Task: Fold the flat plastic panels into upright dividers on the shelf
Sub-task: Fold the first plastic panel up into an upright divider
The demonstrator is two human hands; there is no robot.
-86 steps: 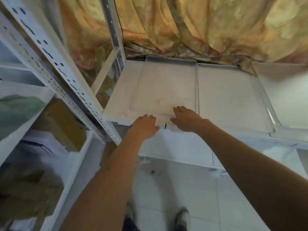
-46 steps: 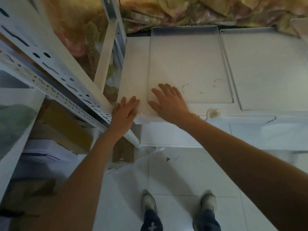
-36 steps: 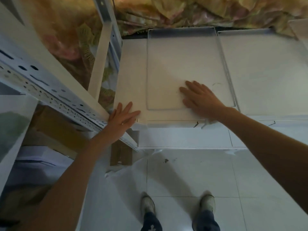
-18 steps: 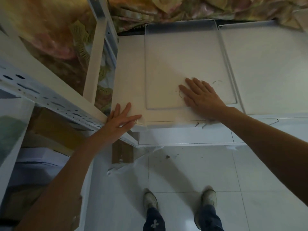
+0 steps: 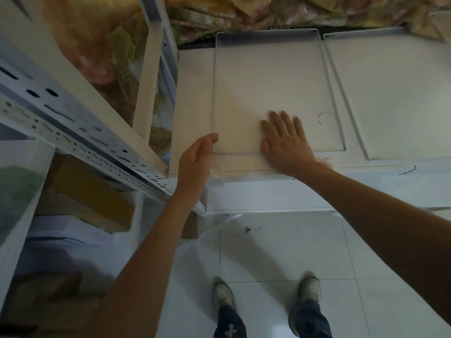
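Right hand (image 5: 285, 145): flat, fingers spread, pressing the panel (image 5: 268, 89).
Left hand (image 5: 196, 162): open, at panel's near-left corner.
Shelf (image 5: 192, 98): panel lies flat.

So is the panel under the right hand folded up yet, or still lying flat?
Still flat. The clear panel lies spread on the shelf, right hand pressed palm-down on it, left hand at its near-left corner.

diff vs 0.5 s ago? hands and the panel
The left hand left the shelf's front-left corner and moved right, turning edge-on; its fingers now reach the near-left corner of the clear plastic panel. The right hand stayed flat on the panel. Panel still lies flat on the shelf; nothing gripped.
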